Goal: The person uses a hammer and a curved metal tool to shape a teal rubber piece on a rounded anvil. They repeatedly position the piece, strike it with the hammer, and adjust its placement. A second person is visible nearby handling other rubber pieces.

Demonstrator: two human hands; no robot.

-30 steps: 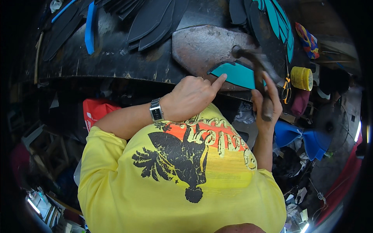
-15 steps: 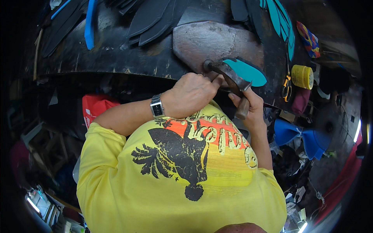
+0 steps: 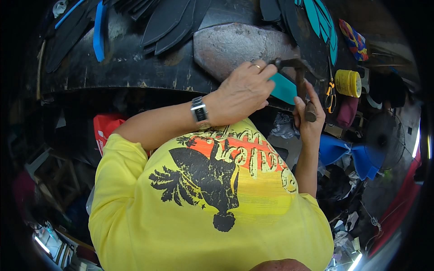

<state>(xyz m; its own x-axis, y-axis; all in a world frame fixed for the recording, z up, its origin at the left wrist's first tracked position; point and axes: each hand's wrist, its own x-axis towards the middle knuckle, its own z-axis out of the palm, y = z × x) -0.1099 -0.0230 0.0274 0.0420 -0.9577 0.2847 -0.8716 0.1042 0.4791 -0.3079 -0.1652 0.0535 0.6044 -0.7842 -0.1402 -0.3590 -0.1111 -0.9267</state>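
Observation:
My right hand is wrapped round the wooden handle of a hammer; its dark metal head is raised beside my left fingers. My left hand, with a ring and a wristwatch, is closed at the end of a flat turquoise leaf-shaped piece. My fingers cover that end, and the hammer hides part of the piece. Both hands are over the near edge of a worn, greyish-brown slab that lies on the black table.
Stacks of black leaf-shaped pieces and turquoise ones lie along the far side of the dark table. A blue strip is at left. Orange-handled scissors and a yellow tub stand at right, near a fan.
My left hand has moved right and up, now covering one end of the turquoise piece. The hammer and my right hand have shifted right, and the handle has swung more upright.

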